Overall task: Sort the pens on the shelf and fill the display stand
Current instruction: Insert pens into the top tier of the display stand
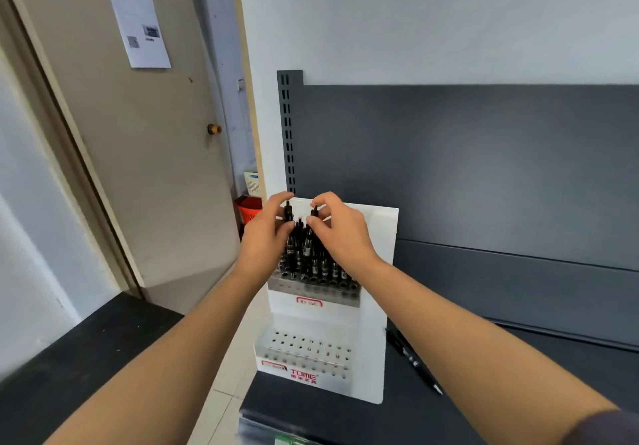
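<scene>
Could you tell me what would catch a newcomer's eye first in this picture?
The left hand and right hand meet at centre, each pinching one of the black pens crowding the upper rack of the white two-tier display stand. Its lower perforated rack stands empty, and one loose black pen lies on the dark grey shelf right of the stand.

Even, diffuse indoor light, moderately bright; soft sheen on shelf panel [484, 175]. Faint shadows only. Wide-angle bowing of door frame [74, 147] at left. Slight blur overall; bottom edge smeared.
</scene>
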`<move>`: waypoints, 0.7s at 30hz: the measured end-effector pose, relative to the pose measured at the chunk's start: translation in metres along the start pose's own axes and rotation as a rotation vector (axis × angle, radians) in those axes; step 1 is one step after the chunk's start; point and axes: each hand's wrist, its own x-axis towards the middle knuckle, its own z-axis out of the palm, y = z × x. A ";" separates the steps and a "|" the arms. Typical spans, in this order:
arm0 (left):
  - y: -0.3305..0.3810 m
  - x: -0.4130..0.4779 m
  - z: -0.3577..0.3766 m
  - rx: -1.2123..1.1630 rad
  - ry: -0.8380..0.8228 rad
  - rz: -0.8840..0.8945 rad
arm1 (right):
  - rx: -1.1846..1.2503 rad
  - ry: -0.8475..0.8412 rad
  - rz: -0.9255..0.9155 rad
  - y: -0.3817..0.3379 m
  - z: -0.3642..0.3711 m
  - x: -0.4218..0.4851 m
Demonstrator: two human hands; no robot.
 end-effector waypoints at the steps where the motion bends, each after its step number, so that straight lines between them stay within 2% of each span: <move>1: -0.006 0.006 -0.003 0.000 0.015 0.020 | -0.036 0.003 -0.023 -0.002 0.005 0.004; 5: -0.023 0.020 -0.005 -0.039 0.029 0.045 | -0.134 -0.002 -0.064 -0.003 0.022 0.012; 15: -0.056 0.030 0.006 -0.016 -0.139 0.123 | -0.336 0.049 -0.071 -0.005 0.039 0.023; 21: -0.065 0.026 0.010 0.003 -0.140 0.184 | -0.388 0.087 -0.069 -0.002 0.040 0.025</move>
